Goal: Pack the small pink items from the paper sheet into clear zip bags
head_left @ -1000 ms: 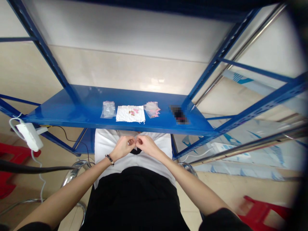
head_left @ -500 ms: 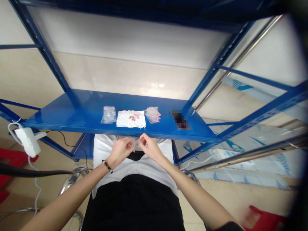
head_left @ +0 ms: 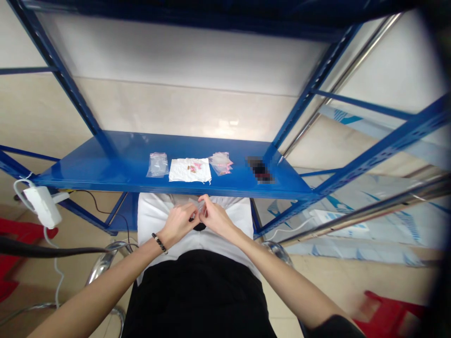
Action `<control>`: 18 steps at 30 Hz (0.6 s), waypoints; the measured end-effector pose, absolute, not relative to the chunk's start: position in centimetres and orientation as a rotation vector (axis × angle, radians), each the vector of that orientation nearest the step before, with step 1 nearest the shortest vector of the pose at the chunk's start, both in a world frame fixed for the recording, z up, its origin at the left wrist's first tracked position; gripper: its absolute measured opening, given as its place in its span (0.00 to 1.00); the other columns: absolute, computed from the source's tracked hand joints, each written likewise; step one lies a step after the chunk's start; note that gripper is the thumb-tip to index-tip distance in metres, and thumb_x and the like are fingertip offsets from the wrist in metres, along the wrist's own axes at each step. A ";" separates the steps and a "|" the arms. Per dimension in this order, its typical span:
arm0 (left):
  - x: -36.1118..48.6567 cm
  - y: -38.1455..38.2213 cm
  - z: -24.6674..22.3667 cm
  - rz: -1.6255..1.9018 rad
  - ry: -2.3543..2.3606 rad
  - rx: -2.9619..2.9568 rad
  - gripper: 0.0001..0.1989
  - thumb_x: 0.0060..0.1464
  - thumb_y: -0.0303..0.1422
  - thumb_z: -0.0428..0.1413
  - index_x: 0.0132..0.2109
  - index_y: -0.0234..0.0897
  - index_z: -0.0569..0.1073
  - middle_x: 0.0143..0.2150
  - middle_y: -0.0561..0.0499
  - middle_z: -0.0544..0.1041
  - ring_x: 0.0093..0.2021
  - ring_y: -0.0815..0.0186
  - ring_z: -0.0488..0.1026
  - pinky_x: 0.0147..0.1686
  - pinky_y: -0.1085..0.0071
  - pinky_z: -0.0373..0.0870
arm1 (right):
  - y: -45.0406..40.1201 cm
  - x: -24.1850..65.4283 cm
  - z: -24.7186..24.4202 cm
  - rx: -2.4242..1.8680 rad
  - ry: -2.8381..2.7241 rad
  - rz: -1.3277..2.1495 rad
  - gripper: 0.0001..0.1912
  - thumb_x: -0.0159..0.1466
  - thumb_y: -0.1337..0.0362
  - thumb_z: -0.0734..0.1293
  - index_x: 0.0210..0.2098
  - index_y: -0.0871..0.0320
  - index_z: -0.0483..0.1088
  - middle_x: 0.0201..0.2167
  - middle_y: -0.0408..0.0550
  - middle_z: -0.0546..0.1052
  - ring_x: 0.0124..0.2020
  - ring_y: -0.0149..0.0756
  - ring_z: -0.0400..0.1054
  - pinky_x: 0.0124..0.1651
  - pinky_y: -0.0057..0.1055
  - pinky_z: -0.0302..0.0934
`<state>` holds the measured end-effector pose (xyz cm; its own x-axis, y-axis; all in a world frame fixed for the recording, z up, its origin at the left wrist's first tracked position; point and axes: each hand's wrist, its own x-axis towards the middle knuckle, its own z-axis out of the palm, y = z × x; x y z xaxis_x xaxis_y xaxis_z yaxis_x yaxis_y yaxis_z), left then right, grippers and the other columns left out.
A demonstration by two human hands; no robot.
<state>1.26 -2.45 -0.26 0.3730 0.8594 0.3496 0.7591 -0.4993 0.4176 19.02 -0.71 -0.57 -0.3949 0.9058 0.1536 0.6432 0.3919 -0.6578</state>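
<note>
My left hand (head_left: 180,220), with a beaded bracelet at the wrist, is closed just in front of the shelf edge. Beside it, my right hand (head_left: 213,215) is pinched, its fingertips close to the left ones. A clear plastic bag (head_left: 193,201) shows faintly between them, above my lap. On the blue shelf lies a white cloth pouch (head_left: 179,171) with several small pink and gold pieces (head_left: 193,167) on it. Clear zip bags (head_left: 158,165) lie to its left. To its right is a fanned pile of bags (head_left: 221,163) with pink edges.
A blurred-out dark object (head_left: 260,170) lies at the right of the blue shelf (head_left: 123,162). A white power strip (head_left: 42,206) hangs at the left. Blue posts flank the shelf. Red stools (head_left: 387,315) stand on the floor.
My hands have come together; the left has moved right and turned palm down, and the gap between them has closed. The view has shifted slightly.
</note>
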 end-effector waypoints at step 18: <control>0.4 -1.5 0.5 1.060 0.925 1.166 0.19 0.61 0.46 0.52 0.49 0.36 0.68 0.39 0.46 0.74 0.38 0.62 0.74 0.31 0.71 0.66 | 0.2 20.2 3.1 -0.770 -1.443 1.478 0.16 0.58 0.68 0.66 0.45 0.53 0.60 0.25 0.38 0.71 0.26 0.31 0.67 0.33 0.29 0.61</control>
